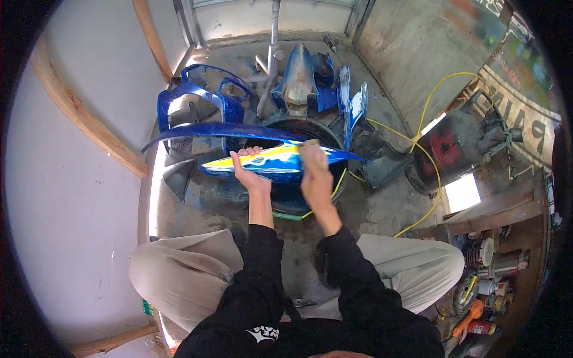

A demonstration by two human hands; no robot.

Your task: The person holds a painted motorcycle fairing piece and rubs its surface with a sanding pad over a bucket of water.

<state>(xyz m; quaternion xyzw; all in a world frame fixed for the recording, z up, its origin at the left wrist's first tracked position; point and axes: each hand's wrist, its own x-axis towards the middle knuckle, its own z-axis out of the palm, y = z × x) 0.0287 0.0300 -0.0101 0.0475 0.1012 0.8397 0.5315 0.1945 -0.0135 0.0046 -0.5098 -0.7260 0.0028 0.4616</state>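
Observation:
A long curved blue plastic panel with yellow and white markings [274,160] lies crosswise in front of me, over a large black round tub [304,207]. My left hand [250,170] grips the panel left of its middle, fingers wrapped around it. My right hand [316,185] is on the panel's right half, closed on a tan pad or block [310,149], blurred by motion, against the painted surface.
Blue body parts [297,71] lie behind the tub, with a blue frame-like piece [203,98] at left. A red-and-black tank [444,152] with yellow hose [436,185] stands right. Cans [495,262] and tools fill a lower-right shelf. Walls [89,227] border the space.

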